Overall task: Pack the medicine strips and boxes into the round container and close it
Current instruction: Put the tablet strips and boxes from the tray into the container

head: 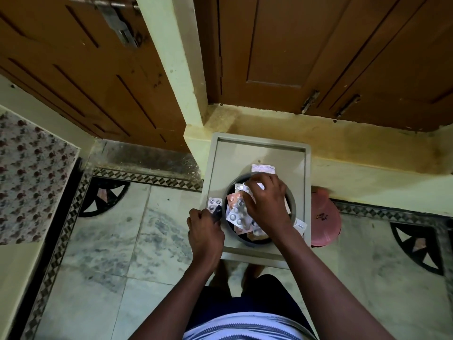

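The stool top (259, 153) carries the round container (293, 203) on its near half, and the container's mouth is largely covered by the right hand (266, 204) and the loose blister strips (239, 214) heaped inside. The far half of the stool top lies bare up to its raised rim, except for a white medicine box (263, 168) just beyond the container. At the left edge, a small strip (213, 203) and the left hand (204, 229) fill the narrow margin. The wall ledge (343, 143) backs the far edge closely. On the floor by the right edge, a pink lid (324, 219) stands near. Open tiled floor (122, 241) spreads to the left.
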Available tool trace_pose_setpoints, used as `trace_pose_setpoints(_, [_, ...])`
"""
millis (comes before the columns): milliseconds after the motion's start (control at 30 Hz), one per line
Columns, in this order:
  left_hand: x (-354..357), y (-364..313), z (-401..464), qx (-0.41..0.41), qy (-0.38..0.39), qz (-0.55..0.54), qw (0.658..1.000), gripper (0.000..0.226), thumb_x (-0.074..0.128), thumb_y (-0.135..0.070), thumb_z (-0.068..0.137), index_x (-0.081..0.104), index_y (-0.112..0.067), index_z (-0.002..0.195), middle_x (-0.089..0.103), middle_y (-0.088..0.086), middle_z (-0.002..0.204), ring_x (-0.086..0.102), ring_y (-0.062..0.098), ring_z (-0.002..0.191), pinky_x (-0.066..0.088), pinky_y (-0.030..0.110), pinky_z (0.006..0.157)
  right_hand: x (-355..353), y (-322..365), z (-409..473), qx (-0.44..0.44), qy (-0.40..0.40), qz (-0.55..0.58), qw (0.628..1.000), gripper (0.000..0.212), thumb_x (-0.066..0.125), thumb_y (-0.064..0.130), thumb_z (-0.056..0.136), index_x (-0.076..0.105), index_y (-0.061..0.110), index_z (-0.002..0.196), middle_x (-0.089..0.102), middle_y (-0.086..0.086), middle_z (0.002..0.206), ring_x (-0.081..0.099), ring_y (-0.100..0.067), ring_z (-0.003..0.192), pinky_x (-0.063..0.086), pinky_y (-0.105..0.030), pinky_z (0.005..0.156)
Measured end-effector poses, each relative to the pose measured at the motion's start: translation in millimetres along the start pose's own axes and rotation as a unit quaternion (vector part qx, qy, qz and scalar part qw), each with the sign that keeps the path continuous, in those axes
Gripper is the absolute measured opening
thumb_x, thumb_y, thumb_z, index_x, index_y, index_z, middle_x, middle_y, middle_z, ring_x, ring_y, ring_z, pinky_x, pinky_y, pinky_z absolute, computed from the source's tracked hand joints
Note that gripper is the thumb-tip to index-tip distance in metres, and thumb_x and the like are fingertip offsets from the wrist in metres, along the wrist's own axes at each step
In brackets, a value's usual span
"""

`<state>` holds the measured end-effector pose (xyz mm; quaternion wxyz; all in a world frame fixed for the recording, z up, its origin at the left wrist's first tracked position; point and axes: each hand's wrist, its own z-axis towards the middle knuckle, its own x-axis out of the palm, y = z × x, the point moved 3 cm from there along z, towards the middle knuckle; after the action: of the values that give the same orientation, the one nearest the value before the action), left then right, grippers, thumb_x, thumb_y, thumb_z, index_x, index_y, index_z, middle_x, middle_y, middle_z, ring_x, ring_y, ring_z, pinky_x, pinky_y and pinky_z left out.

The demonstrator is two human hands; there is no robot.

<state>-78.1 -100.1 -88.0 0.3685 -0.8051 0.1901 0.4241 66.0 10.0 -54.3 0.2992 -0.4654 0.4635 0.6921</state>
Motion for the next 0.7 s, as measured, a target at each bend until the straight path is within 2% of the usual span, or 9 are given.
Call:
trace_pose_setpoints(100, [-2, 4, -2, 0.005, -0.028, -0.058, 0.998, 0.006, 0.061, -0.007, 0.093, 0.063, -0.006, 0.098, 0.052, 0.009, 0.111, 0.059, 0.032, 0.096, 0.052, 0.042, 0.069, 7, 25, 15, -0.060, 0.007, -0.002, 0.998, 0.019, 0.075, 0.020, 0.082, 0.074, 0.013, 0.100, 0.069, -0.007, 0.111, 0.060, -0.034, 0.106, 0.040, -0.044, 0.081])
trace_pose_setpoints(167, [-5, 9, -2, -0.011, -0.057, -0.102, 0.993, 0.008, 0.058, -0.002, 0.093, 0.064, -0.007, 0.094, 0.056, 0.009, 0.105, 0.059, 0.031, 0.089, 0.043, 0.035, 0.067, 11, 44, 26, -0.116, 0.055, -0.008, 0.992, 0.022, 0.078, 0.020, 0.081, 0.075, 0.013, 0.102, 0.068, -0.006, 0.114, 0.059, -0.034, 0.111, 0.039, -0.046, 0.084])
trace_pose_setpoints(233, [-9, 18, 0, -0.031, -0.079, -0.140, 0.987, 0.010, 0.059, 0.003, 0.090, 0.064, -0.006, 0.092, 0.058, 0.010, 0.099, 0.057, 0.030, 0.084, 0.036, 0.032, 0.067, 16, 65, 37, -0.156, 0.148, -0.033, 0.976, 0.026, 0.075, 0.017, 0.082, 0.074, 0.012, 0.107, 0.066, -0.007, 0.117, 0.055, -0.034, 0.117, 0.036, -0.052, 0.091])
trace_pose_setpoints(333, [-11, 29, 4, -0.062, -0.088, -0.177, 0.978, 0.008, 0.061, 0.005, 0.087, 0.063, -0.003, 0.087, 0.058, 0.009, 0.089, 0.052, 0.027, 0.078, 0.024, 0.029, 0.063, 25, 91, 52, -0.154, 0.316, -0.117, 0.929, 0.025, 0.066, 0.014, 0.085, 0.067, 0.014, 0.110, 0.061, -0.008, 0.114, 0.049, -0.033, 0.123, 0.028, -0.058, 0.102])
trace_pose_setpoints(400, [-12, 34, 6, -0.083, -0.096, -0.194, 0.973, 0.010, 0.063, 0.001, 0.088, 0.060, -0.005, 0.082, 0.057, 0.007, 0.084, 0.050, 0.025, 0.075, 0.022, 0.029, 0.061, 33, 102, 57, -0.139, 0.372, -0.156, 0.904, 0.028, 0.069, 0.015, 0.085, 0.064, 0.016, 0.112, 0.060, -0.010, 0.113, 0.050, -0.034, 0.121, 0.026, -0.061, 0.106])
trace_pose_setpoints(467, [-12, 37, 7, -0.101, -0.103, -0.215, 0.966, 0.015, 0.065, -0.002, 0.090, 0.057, -0.007, 0.078, 0.058, 0.007, 0.079, 0.051, 0.026, 0.073, 0.022, 0.029, 0.060, 41, 109, 58, -0.122, 0.386, -0.183, 0.896, 0.038, 0.073, 0.013, 0.080, 0.062, 0.019, 0.116, 0.058, -0.010, 0.117, 0.051, -0.035, 0.122, 0.024, -0.062, 0.109])
trace_pose_setpoints(600, [-13, 41, 9, -0.142, -0.098, -0.259, 0.950, 0.020, 0.062, -0.003, 0.090, 0.053, -0.011, 0.074, 0.060, 0.012, 0.076, 0.054, 0.028, 0.070, 0.030, 0.032, 0.060, 54, 114, 55, -0.104, 0.356, -0.200, 0.907, 0.046, 0.067, 0.001, 0.078, 0.062, 0.020, 0.120, 0.058, -0.010, 0.119, 0.053, -0.034, 0.121, 0.025, -0.061, 0.109])
trace_pose_setpoints(633, [-14, 41, 9, -0.152, -0.095, -0.271, 0.946, 0.021, 0.061, -0.004, 0.091, 0.053, -0.012, 0.074, 0.060, 0.011, 0.074, 0.054, 0.027, 0.068, 0.032, 0.031, 0.057, 56, 113, 54, -0.102, 0.352, -0.197, 0.909, 0.047, 0.066, -0.001, 0.077, 0.061, 0.019, 0.120, 0.060, -0.010, 0.117, 0.055, -0.034, 0.119, 0.026, -0.060, 0.107])
trace_pose_setpoints(700, [-17, 41, 8, -0.167, -0.091, -0.292, 0.937, 0.021, 0.061, -0.005, 0.094, 0.054, -0.010, 0.076, 0.058, 0.006, 0.069, 0.052, 0.019, 0.062, 0.032, 0.019, 0.050, 58, 110, 51, -0.109, 0.350, -0.192, 0.911, 0.047, 0.067, -0.004, 0.074, 0.061, 0.018, 0.116, 0.063, -0.009, 0.111, 0.058, -0.033, 0.115, 0.028, -0.057, 0.102])
